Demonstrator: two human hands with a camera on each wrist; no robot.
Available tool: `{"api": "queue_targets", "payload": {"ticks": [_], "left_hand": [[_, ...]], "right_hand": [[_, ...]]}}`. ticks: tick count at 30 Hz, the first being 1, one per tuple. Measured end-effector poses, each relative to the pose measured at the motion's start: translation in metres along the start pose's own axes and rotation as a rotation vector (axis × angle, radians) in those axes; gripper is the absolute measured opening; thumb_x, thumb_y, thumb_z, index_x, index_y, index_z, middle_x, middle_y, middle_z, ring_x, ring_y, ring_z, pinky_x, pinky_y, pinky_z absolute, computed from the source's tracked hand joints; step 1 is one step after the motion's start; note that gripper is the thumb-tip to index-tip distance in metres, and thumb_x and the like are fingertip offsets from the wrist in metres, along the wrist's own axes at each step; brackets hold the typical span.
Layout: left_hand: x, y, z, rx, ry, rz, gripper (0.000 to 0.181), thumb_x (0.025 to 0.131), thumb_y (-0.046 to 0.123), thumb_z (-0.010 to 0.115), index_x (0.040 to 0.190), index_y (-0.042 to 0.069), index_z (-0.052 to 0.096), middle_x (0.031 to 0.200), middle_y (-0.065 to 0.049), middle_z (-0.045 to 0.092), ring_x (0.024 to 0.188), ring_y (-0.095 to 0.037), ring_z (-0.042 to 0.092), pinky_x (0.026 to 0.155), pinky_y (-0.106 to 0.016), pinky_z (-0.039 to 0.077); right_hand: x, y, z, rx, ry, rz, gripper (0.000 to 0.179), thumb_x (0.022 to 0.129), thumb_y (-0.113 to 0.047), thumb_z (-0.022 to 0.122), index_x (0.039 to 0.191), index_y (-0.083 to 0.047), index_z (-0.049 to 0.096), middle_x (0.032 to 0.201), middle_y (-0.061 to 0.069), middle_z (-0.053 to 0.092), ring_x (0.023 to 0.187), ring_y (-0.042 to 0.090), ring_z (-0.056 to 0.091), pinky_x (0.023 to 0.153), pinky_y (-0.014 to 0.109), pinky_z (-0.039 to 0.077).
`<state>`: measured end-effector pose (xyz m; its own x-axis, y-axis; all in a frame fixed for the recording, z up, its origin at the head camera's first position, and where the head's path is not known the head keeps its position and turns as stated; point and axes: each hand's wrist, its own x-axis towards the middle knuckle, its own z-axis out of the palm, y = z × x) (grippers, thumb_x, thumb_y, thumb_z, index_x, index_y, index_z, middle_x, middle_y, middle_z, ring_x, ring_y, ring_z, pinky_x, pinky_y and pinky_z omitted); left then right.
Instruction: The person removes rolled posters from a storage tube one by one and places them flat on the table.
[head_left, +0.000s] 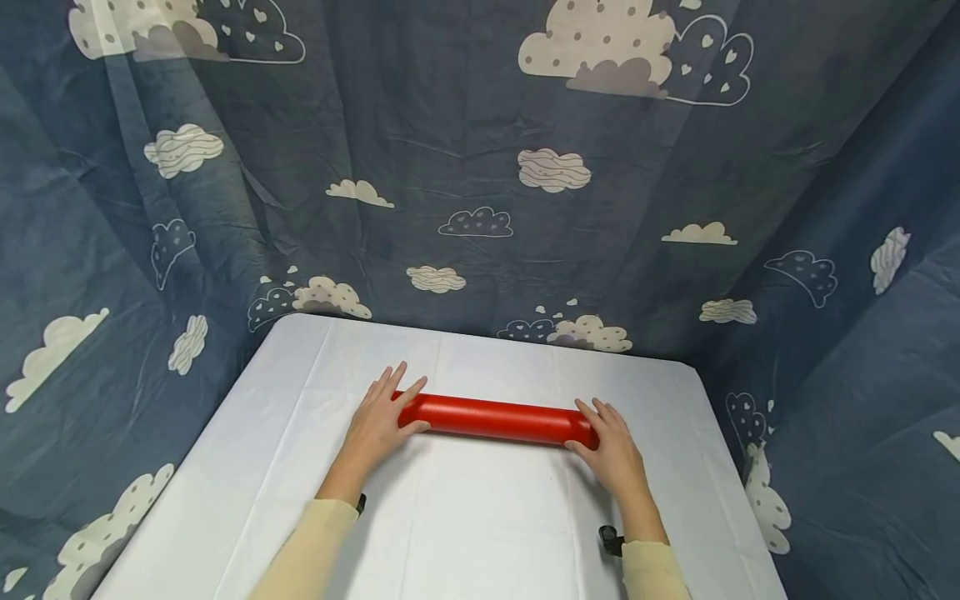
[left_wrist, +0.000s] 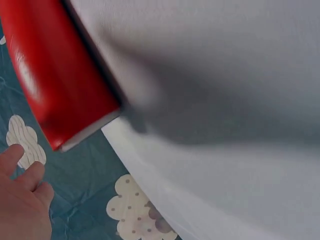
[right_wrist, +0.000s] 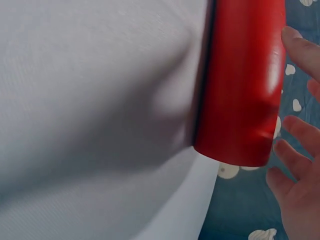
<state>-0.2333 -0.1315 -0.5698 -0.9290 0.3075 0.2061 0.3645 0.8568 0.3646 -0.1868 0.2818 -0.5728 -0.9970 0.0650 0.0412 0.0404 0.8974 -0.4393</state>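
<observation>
A long, glossy red roll [head_left: 495, 418] lies crosswise on the white-covered table. Its near end in the left wrist view shows a pale edge below the red surface [left_wrist: 55, 75]. At the roll's left end is my left hand [head_left: 378, 421], fingers spread, with the thumb toward the front side. My right hand [head_left: 615, 450] is at the other end, its fingers also apart. In the right wrist view, one fingertip [right_wrist: 290, 36] overlaps the roll's side while the other fingers sit beside its end. The left wrist view shows several fingers [left_wrist: 32, 175] just off the roll's end.
White cloth [head_left: 480, 517] covers the table, with faint fold lines. A dark blue curtain [head_left: 450, 108] with cloud prints hangs behind and along both sides. Dark bands [head_left: 611, 540] circle the wrists below pale yellow sleeves [head_left: 307, 550].
</observation>
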Motion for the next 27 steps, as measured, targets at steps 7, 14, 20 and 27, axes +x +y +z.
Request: {"api": "queue_targets", "payload": {"ticks": [7,14,20,27], "left_hand": [[0.003,0.007,0.006,-0.028,-0.056,0.005,0.081,0.087,0.044,0.086,0.158,0.027,0.052,0.176,-0.010,0.030,0.163,-0.037,0.026,0.131,-0.056,0.027],[0.003,0.009,0.013,-0.030,-0.068,0.010,0.076,0.086,0.037,0.089,0.155,0.027,0.057,0.163,-0.008,0.052,0.150,-0.034,0.049,0.121,-0.054,0.045],[0.007,0.007,0.019,-0.006,-0.004,0.067,0.060,0.085,0.023,0.090,0.141,0.018,0.069,0.141,-0.011,0.069,0.135,-0.035,0.061,0.118,-0.052,0.048],[0.011,0.008,0.022,0.029,0.025,0.048,0.055,0.084,0.021,0.091,0.135,0.017,0.073,0.136,-0.009,0.071,0.131,-0.034,0.063,0.117,-0.050,0.049]], "right_hand": [[-0.003,-0.001,0.009,0.003,0.013,0.012,0.081,0.089,-0.029,0.087,0.161,-0.026,0.047,0.166,0.019,0.043,0.155,0.045,0.034,0.112,0.075,0.041],[-0.007,-0.002,0.017,-0.065,0.092,-0.042,0.073,0.087,-0.024,0.089,0.153,-0.020,0.058,0.157,0.018,0.053,0.150,0.044,0.041,0.113,0.070,0.045],[-0.007,-0.004,0.029,-0.095,0.227,-0.065,0.066,0.082,-0.017,0.093,0.143,-0.017,0.067,0.149,0.017,0.059,0.145,0.042,0.047,0.114,0.065,0.047],[-0.001,-0.004,0.035,-0.081,0.264,-0.049,0.062,0.082,-0.016,0.092,0.140,-0.017,0.068,0.146,0.016,0.062,0.144,0.041,0.048,0.115,0.064,0.046]]}}
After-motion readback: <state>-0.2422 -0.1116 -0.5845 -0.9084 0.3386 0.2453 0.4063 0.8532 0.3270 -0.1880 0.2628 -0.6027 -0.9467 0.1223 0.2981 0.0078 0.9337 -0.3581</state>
